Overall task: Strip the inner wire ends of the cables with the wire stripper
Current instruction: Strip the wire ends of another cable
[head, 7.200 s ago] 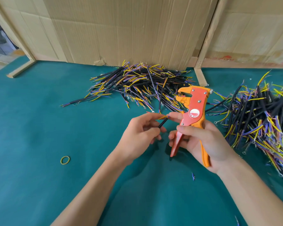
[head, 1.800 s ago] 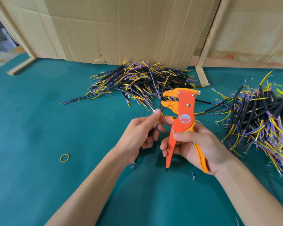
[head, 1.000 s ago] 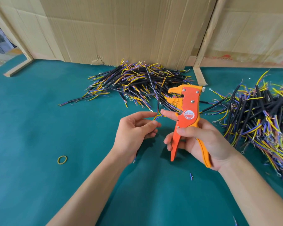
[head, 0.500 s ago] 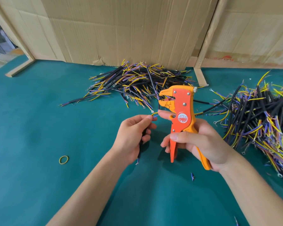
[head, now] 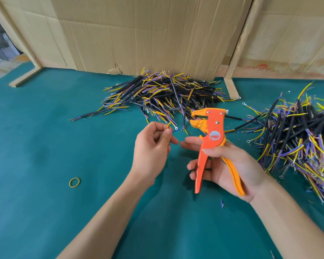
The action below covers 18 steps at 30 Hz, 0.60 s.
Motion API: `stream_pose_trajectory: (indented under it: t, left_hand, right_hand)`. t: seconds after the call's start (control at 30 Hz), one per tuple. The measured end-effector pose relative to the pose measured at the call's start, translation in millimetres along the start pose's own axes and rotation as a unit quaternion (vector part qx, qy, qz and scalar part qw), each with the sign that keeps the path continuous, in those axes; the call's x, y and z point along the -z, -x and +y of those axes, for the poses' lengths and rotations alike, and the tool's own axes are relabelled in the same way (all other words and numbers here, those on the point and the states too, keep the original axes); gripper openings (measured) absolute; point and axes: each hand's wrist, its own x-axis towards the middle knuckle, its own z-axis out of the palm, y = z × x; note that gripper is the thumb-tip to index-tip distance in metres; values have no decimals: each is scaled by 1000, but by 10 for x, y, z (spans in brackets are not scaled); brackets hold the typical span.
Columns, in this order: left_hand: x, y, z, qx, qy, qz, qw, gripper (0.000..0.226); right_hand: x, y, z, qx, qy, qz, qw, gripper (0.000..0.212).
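Observation:
My left hand (head: 152,148) pinches a short cable whose yellow and blue inner wires (head: 172,128) stick out past the fingertips; the cable's black body is hidden in the palm. My right hand (head: 230,167) grips the handles of the orange wire stripper (head: 209,139), which stands upright with its jaws pointing left. The index finger of that hand points toward my left hand. The wire ends sit a little left of the jaws and are not between them.
A heap of black cables with coloured ends (head: 163,96) lies at the back by the cardboard wall (head: 148,34). A larger heap (head: 303,139) fills the right side. A yellow rubber band (head: 74,182) and a blue insulation scrap (head: 222,203) lie on the green cloth (head: 45,146).
My two hands have drawn slightly apart; the right index finger no longer touches the wire ends. The stripper has tilted a little and its jaws have shifted right of the wires.

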Motion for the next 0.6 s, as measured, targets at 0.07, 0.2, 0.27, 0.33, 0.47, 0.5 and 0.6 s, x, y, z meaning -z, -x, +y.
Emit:
stream_pose_trajectory:
  t: [0.07, 0.2, 0.27, 0.33, 0.47, 0.5, 0.6]
  left_hand:
    - [15, -12, -3, -10, -14, 19, 1000, 11]
    - [30, -20, -5, -32, -29, 34, 998, 13]
    - [22, -9, -6, -39, -42, 25, 998, 15]
    - [17, 1, -6, -47, -57, 16, 997, 15]
    - [9, 18, -1, -65, -94, 10, 993, 14]
    - [5, 23, 4, -69, -105, 9, 992, 15]
    - [-5, 37, 23, -74, -120, 10, 990, 16]
  right_hand:
    - [32, 8, -13, -17, -12, 4, 1000, 49]
    - [47, 35, -20, -57, 15, -13, 998, 46]
    - [11, 40, -5, -71, 28, -33, 997, 46]
    - [-29, 35, 13, -77, 35, -41, 996, 49]
    - [-55, 37, 15, -71, 44, -45, 996, 42]
    - [-56, 44, 11, -69, 48, -47, 995, 41]
    - [-69, 54, 6, -66, 65, -55, 994, 42]
